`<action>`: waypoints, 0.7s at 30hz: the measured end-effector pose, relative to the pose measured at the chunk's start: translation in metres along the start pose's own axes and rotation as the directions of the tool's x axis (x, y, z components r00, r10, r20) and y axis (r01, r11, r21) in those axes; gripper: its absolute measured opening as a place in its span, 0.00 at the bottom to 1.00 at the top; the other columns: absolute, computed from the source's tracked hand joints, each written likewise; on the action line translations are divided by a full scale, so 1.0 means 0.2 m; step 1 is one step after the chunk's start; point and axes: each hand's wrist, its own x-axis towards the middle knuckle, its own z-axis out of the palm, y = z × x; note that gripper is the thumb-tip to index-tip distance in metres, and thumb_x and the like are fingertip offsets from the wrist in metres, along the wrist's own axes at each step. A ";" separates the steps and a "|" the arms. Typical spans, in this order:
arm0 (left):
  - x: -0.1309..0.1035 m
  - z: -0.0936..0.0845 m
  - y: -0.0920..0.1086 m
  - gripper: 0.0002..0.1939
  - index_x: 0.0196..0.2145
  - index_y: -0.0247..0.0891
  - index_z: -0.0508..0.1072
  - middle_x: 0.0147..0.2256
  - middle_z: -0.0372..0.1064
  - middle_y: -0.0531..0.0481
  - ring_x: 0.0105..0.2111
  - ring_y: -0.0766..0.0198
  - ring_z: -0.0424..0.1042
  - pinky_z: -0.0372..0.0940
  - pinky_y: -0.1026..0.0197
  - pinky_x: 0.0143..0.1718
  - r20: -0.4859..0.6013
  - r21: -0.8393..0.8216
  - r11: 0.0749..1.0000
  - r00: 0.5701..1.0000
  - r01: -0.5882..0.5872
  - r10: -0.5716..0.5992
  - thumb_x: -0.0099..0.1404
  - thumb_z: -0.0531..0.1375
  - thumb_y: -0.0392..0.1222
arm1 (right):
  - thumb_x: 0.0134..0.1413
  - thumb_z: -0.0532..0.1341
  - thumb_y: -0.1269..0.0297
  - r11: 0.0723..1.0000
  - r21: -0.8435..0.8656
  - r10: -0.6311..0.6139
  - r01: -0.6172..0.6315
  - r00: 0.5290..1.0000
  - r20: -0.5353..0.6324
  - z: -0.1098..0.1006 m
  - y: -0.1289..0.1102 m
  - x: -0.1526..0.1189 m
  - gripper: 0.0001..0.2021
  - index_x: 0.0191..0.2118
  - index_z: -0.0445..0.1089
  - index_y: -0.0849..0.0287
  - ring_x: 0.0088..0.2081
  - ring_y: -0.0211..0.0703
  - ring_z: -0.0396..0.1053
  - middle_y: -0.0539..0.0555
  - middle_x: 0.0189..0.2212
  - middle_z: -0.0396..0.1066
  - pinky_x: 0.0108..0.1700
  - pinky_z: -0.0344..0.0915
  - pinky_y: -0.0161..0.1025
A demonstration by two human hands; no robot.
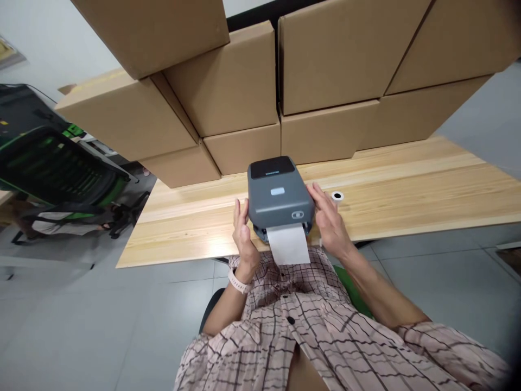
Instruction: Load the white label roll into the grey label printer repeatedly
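A dark grey label printer (280,198) stands near the front edge of the wooden table, its lid down. White paper (288,244) hangs out of its front slot toward my lap. My left hand (245,233) rests against the printer's left side, fingers pointing up and its palm turned toward the casing. On the other side, my right hand (330,221) lies along the right side, with fingertips touching the casing near the top. Both hands hold the printer between them. A small white roll with a dark centre (337,196) is just beyond my right hand.
Cardboard boxes (240,81) are stacked along the back of the wooden table (183,217). An office chair with a dark and green mesh back (61,168) stands on the floor at the left. Part of another person's leg shows beside it.
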 end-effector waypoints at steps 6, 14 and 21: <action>0.43 0.04 0.04 0.33 0.71 0.49 0.67 0.74 0.62 0.46 0.75 0.51 0.61 0.53 0.49 0.78 0.041 -0.079 0.987 0.988 -0.143 0.146 0.76 0.57 0.64 | 0.69 0.30 0.27 0.948 -0.267 -0.169 0.174 0.985 0.043 -0.05 -0.11 0.49 0.48 0.81 0.47 0.51 0.79 0.61 0.51 0.60 0.78 0.57 0.80 0.38 0.70; 0.49 0.02 -0.19 0.39 0.73 0.44 0.62 0.76 0.59 0.37 0.77 0.47 0.58 0.55 0.42 0.76 0.216 0.109 0.978 0.956 0.177 -0.197 0.68 0.67 0.48 | 0.75 0.34 0.33 0.910 -0.393 -0.129 0.132 0.991 0.033 0.04 -0.05 1.00 0.43 0.82 0.39 0.56 0.78 0.63 0.55 0.66 0.76 0.59 0.77 0.47 0.68; 0.46 -0.01 -0.07 0.37 0.70 0.35 0.68 0.58 0.78 0.36 0.57 0.47 0.76 0.70 0.49 0.56 0.276 0.472 0.859 0.891 0.200 -0.360 0.65 0.64 0.45 | 0.74 0.42 0.34 0.910 -0.388 -0.156 0.146 0.988 0.005 0.07 0.04 1.15 0.43 0.81 0.38 0.57 0.70 0.70 0.67 0.69 0.68 0.68 0.69 0.60 0.72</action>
